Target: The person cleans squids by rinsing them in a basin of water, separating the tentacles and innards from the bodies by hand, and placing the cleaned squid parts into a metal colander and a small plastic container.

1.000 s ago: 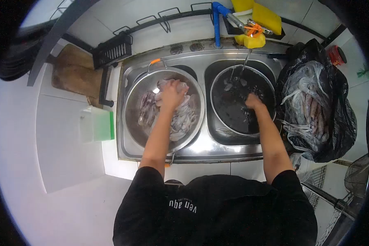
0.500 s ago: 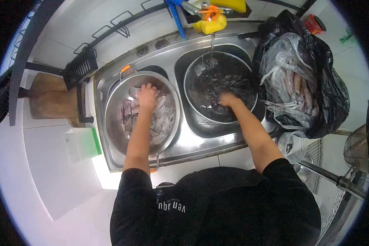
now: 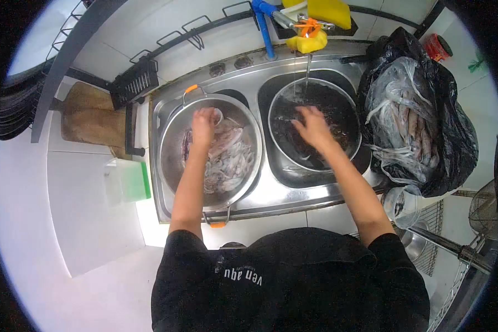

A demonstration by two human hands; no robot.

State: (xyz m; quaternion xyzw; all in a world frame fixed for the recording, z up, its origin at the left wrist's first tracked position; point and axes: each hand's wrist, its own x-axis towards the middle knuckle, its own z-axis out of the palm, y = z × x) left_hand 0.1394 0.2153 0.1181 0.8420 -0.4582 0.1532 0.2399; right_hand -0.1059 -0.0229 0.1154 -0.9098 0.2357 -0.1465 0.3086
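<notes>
Inside the wide steel pan in the left basin, pale squid lie in a heap. My left hand is over the back of that heap with its fingers curled together. A small whitish rounded thing shows beside those fingers; its kind is unclear. In the right basin, a round bowl holds dark water under a running stream. Above its surface my right hand has its fingers spread, with nothing seen in them.
A faucet wrapped in yellow and orange pours into the right bowl. On the right, a black plastic bag holds more squid. A wooden board and a green-edged container are at left. A black rack runs behind the sink.
My right hand has come up out of the dark water and its fingers have spread. My left hand has shifted toward the back of the pan, uncovering more squid. The camera view has shifted slightly.
</notes>
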